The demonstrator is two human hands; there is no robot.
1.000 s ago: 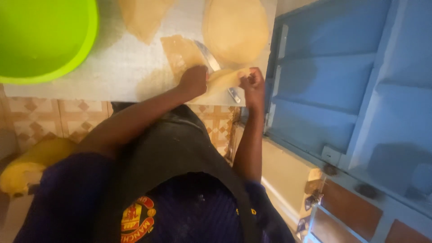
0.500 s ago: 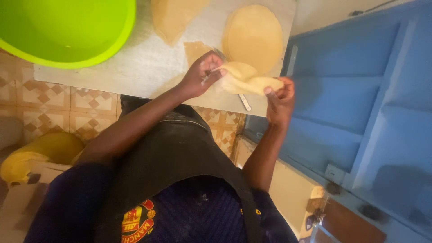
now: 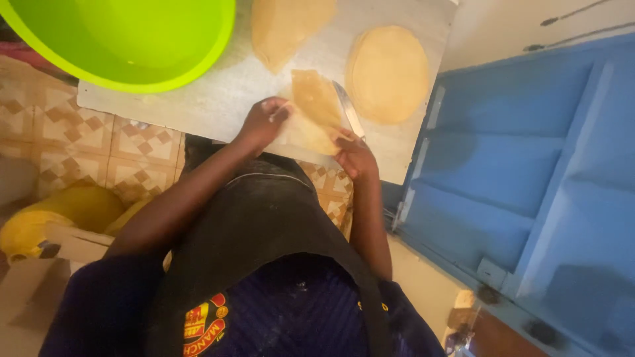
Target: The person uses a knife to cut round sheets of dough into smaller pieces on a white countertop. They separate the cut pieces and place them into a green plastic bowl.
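Both hands work one thin dough sheet (image 3: 316, 109) on the pale surface (image 3: 218, 99), left hand (image 3: 261, 122) pinching its edge, right hand (image 3: 354, 152) gripping its near corner beside the knife (image 3: 348, 109), seemingly mid-fold, wanting gentle fingers.

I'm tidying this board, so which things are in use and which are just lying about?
In use:
left hand
right hand
dough sheet
knife

Lying about:
round dough stack
other dough piece
green bowl
yellow container
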